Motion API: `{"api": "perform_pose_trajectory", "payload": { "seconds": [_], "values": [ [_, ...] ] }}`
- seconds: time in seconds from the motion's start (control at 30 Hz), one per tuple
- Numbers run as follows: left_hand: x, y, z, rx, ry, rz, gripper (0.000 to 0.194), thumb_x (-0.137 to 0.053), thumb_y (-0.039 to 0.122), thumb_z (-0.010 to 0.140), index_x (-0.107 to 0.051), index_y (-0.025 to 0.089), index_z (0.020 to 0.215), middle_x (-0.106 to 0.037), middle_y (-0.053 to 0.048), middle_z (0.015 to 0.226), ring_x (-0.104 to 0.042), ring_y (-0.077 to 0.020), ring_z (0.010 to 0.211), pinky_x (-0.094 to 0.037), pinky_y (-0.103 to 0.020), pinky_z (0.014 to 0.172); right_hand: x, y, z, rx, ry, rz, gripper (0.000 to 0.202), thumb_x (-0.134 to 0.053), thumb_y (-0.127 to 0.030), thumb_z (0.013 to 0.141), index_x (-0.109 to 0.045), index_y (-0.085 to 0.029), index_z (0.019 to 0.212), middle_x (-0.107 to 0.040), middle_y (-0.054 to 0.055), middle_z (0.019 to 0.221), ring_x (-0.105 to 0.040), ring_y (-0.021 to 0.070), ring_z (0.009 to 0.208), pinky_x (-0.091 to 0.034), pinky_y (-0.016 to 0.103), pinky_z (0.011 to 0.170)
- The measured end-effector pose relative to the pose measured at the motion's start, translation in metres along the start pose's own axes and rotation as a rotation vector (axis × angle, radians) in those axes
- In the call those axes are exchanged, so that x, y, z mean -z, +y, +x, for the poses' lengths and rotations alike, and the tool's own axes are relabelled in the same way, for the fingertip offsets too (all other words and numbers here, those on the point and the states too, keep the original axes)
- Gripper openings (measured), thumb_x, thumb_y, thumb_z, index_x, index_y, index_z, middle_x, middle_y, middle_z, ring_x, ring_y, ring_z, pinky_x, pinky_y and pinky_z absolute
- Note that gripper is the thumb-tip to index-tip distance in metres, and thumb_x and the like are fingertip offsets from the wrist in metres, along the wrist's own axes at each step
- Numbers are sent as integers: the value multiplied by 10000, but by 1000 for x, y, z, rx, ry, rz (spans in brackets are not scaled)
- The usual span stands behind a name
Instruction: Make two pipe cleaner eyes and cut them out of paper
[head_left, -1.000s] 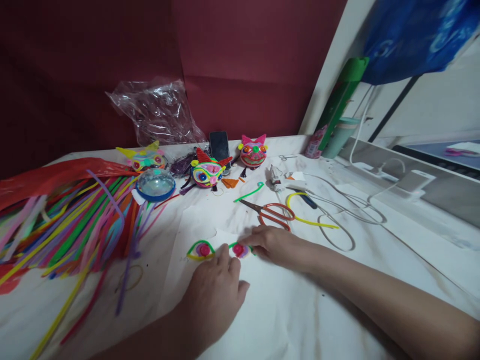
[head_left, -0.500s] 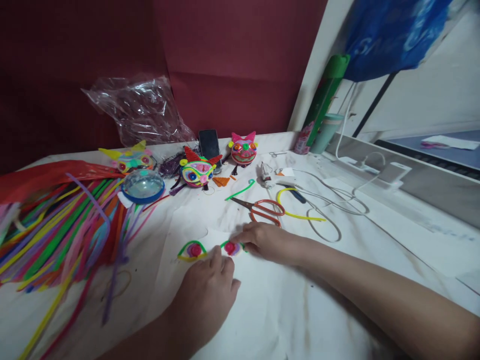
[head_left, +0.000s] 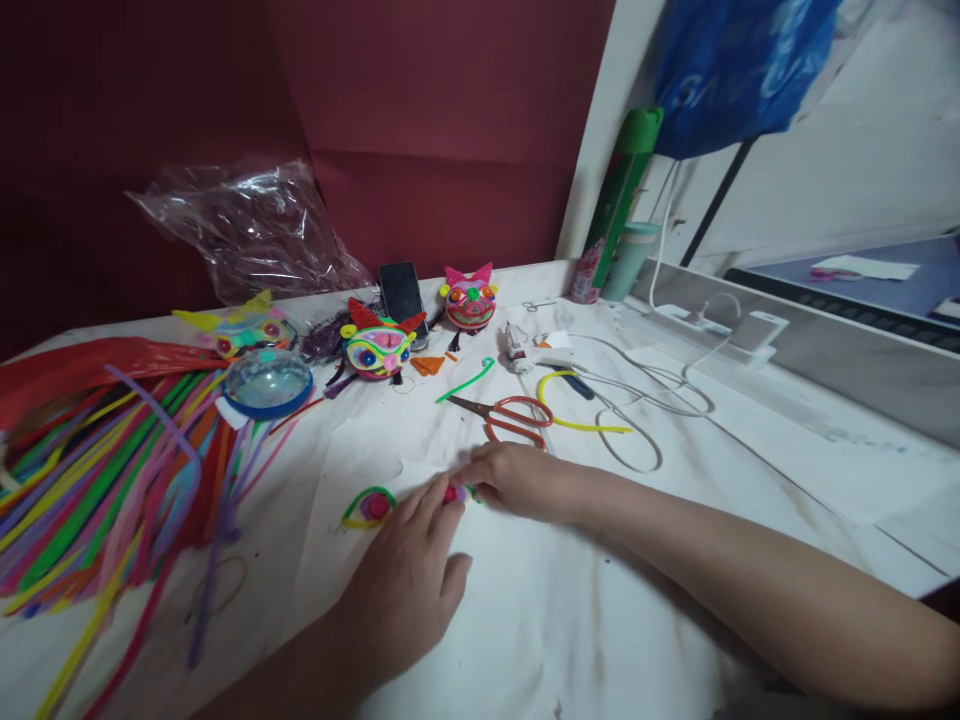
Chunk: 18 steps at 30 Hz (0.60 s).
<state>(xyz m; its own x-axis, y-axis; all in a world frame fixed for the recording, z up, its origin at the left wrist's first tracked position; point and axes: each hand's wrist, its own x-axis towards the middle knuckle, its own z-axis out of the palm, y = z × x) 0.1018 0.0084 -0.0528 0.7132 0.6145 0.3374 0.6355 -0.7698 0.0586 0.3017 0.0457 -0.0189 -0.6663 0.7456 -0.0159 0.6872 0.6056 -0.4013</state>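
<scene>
A white sheet of paper lies on the marbled table. On its left part sits an eye shape with a red centre, a purple ring and a green and yellow outline. Just right of it, a second eye shape is partly covered by my fingers. My left hand reaches over it, fingertips on its near side and thumb apart. My right hand has its fingers bent together at its right edge, over a bit of green strip; what they grip, if anything, is hidden. Orange-handled scissors lie beyond.
Colourful pipe cleaners spread at the left beside a blue-rimmed clear dish. Decorated animal heads and a phone stand at the back. A glue gun, yellow strip and cables lie right.
The view has shifted, so the table items appear further left. My left hand has moved forward over the second eye shape and covers more of it. My right hand stays at its right edge.
</scene>
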Motion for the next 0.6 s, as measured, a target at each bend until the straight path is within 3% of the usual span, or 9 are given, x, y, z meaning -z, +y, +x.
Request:
{"api": "perform_pose_trajectory", "payload": {
  "seconds": [0.2,0.37,0.6],
  "values": [
    [0,-2,3,-16,19,-7,387,-551,168,778,-559,97,1158,-582,-196,1250,-525,-348,1158,-394,-589,1012,-4,3,0,-2,26,15,326,-547,-26,819,-651,-151,1102,-675,88,985,-618,188,912,-449,252,758],
    [2,-5,4,3,-20,-86,396,-553,172,785,-537,133,1179,-561,-164,1248,-506,-330,1142,-416,-560,988,-6,4,1,-18,61,10,264,-542,-83,844,-632,-136,1086,-690,97,976,-633,187,883,-452,253,726],
    [0,-6,3,15,2,-132,441,-542,155,789,-490,139,1226,-522,-167,1268,-490,-321,1162,-442,-514,973,-6,4,0,-69,49,-2,361,-537,-100,847,-577,-137,1203,-681,116,1077,-641,210,962,-462,267,771]
  ]
}}
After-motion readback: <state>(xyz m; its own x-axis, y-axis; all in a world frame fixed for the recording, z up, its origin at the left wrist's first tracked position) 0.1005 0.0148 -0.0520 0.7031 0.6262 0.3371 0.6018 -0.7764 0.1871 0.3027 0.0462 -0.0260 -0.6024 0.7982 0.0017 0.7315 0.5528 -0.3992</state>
